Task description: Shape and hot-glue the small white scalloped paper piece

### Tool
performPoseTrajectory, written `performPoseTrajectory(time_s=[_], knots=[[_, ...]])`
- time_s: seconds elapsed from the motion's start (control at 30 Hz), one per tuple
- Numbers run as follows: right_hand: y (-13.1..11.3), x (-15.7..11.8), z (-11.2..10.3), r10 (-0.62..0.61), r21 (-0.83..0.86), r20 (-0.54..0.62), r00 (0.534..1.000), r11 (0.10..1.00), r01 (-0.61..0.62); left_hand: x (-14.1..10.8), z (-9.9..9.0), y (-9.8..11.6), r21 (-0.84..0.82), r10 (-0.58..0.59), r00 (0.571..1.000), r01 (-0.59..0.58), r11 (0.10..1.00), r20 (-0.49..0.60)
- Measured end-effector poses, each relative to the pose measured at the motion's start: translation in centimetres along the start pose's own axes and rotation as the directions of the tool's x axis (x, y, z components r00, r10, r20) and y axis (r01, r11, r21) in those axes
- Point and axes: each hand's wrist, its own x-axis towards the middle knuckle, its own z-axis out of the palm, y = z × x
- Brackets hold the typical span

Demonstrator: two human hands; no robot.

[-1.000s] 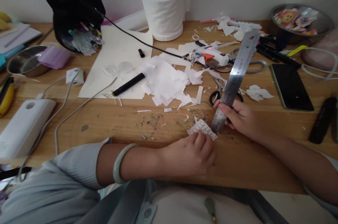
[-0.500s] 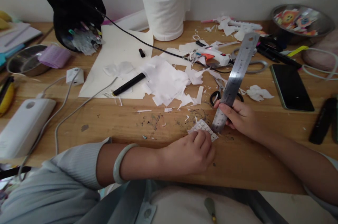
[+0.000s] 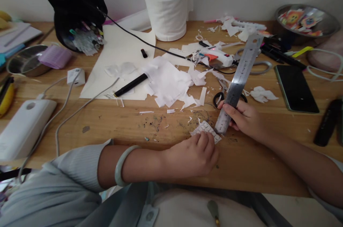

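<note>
A small piece of paper (image 3: 205, 128) appears to be steadied under the left hand (image 3: 194, 154) while a metal ruler (image 3: 238, 80) is brought to its edge by the right hand (image 3: 245, 120) — a step judged to be one of lining up or pressing. The left fingers are curled down over the near side of the paper; whether it is pinched or only pressed cannot be told, as the fingertips are hidden. The ruler is gripped near its lower end between the right thumb and fingers, its long part slanted up and away beyond them. For the next move, a firm hold under the left fingers and a careful angle from the right seem called for. The paper is seen just beyond the left knuckles and left of the right fingers — white, scale-patterned in dark lines, set aslant on the table (image 3: 128, 120). The ruler's end is seen at its right corner; whether they touch cannot be told. Scissors (image 3: 215, 102) are partly covered by the ruler, just beyond the right fingers.
</note>
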Motion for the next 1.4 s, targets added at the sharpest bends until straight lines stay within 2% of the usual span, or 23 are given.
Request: performPoseTrajectory(time_s=[0.5,0.63,0.97,1.13,1.4], knots=[[-0.05,0.05,-0.01,-0.011,-0.006,-0.046,0.999,1.000,0.011,0.03,0.01,0.01,0.013,-0.013,1.000,0.014,1.000,-0.018],[-0.28,0.11,0.00,-0.010,0.007,-0.037,0.999,1.000,0.010,0.00,0.04,0.01,-0.006,0.002,1.000,-0.002,1.000,0.015],[0.41,0.12,-0.15,-0.060,-0.068,-0.014,0.998,0.996,0.059,-0.04,0.11,0.16,0.022,-0.008,1.000,0.008,1.000,0.014],[0.23,0.03,-0.12,-0.048,-0.085,-0.005,0.999,0.995,0.047,-0.07,0.20,0.15,0.019,-0.015,1.000,0.015,1.000,-0.017],[-0.14,0.02,0.07,-0.040,-0.064,-0.001,0.999,0.997,0.040,-0.02,0.14,0.08,0.026,-0.004,1.000,0.004,1.000,0.013]])
